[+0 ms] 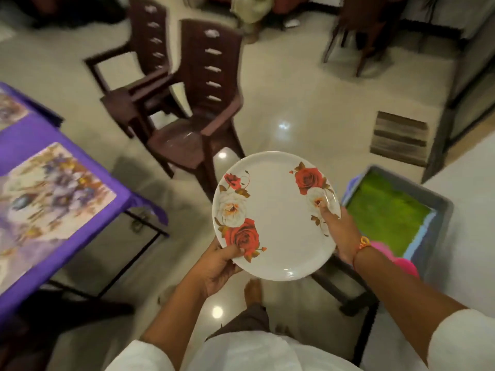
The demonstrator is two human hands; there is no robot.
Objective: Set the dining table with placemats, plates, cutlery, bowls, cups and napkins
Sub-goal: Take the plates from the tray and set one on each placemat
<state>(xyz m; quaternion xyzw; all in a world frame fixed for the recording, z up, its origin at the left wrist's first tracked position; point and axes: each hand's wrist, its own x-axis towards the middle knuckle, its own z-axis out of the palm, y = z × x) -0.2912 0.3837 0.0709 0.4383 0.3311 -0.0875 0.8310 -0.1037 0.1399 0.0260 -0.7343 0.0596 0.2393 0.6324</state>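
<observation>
I hold a round white plate (278,218) printed with red and white roses, level above the floor in front of me. My left hand (219,266) grips its near-left rim, thumb on top by a red rose. My right hand (338,234) grips the right rim, thumb pressed on a white rose. To the left stands the dining table (88,156) under a purple cloth. A floral placemat (51,194) lies on its near corner, and the edge of a second placemat (10,108) shows further back.
Two stacked dark brown plastic chairs (184,108) stand on the pale tiled floor beyond the plate. A grey tub (439,210) with green contents sits on a low stand at my right, something pink (401,261) beside it. A striped mat (399,137) lies further right.
</observation>
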